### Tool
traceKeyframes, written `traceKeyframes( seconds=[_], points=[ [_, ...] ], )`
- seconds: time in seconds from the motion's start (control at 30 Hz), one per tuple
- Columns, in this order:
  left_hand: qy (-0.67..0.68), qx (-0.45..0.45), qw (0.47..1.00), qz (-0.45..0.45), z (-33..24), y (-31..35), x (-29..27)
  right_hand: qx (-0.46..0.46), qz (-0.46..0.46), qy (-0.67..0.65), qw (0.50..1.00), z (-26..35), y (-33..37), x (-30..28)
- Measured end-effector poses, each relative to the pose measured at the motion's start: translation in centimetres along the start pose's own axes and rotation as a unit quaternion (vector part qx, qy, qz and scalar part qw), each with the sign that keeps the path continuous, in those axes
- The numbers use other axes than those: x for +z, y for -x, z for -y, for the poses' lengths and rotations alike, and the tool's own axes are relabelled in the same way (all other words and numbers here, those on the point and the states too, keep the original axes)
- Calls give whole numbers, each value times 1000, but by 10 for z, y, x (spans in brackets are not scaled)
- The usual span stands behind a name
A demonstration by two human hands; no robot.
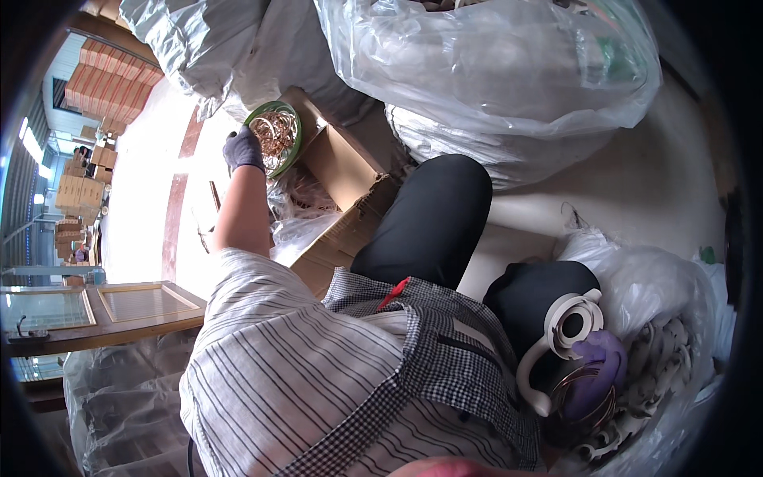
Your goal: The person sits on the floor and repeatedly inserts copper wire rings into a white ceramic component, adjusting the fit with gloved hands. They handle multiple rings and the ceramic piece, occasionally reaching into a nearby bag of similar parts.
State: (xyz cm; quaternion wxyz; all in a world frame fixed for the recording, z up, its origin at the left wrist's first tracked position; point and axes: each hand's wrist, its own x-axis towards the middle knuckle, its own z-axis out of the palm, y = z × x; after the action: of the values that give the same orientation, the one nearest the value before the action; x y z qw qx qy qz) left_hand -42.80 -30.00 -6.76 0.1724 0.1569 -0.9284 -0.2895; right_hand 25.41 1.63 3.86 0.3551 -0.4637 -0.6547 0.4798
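Observation:
My left hand (244, 149), in a dark glove, reaches forward and grips the near-left rim of a green round basket (297, 141). Thin copper-coloured and pale curled strips (274, 133) fill the basket, which is tilted above an open cardboard box (343, 163). Close to my right knee, my right hand (598, 367) wears a purple glove. Its closed fingers hold a white plastic part with a round ring and a curved arm (569, 327). Thin copper-coloured loops (590, 404) show beside this hand; whether it holds them too is unclear.
A clear bag (671, 290) of grey-white curved parts (648, 370) stands at my right. Large white sacks (445, 139) and a plastic-lined bag (485, 60) block the front. Plastic-wrapped goods (131, 389) and a wood-framed door (147, 306) are at left; carton stacks (111, 83) stand farther off.

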Motion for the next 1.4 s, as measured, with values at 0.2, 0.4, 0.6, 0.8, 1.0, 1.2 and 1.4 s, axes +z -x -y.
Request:
traceKeyframes(
  seconds=[0.2,0.4,0.6,0.8,1.0,1.2,1.4],
  points=[
    [416,314,799,301,-120,210,27,-118,7,49,992,-18,-2,-10],
    [430,658,366,497,-194,434,-120,9,2,-80,997,28,-5,-8],
    [412,509,195,730,-211,517,-150,22,-49,-91,994,2,-4,-12],
    [327,218,287,874,-197,513,-146,-46,-4,-114,992,10,-10,-15],
    [345,82,301,885,-185,497,-128,-176,-64,-34,982,3,2,-35],
    [344,27,294,891,-179,492,-123,-98,-57,-430,896,-13,12,-63],
    [348,10,278,895,-180,492,-128,75,-72,-321,941,-6,15,-36]
  ],
)
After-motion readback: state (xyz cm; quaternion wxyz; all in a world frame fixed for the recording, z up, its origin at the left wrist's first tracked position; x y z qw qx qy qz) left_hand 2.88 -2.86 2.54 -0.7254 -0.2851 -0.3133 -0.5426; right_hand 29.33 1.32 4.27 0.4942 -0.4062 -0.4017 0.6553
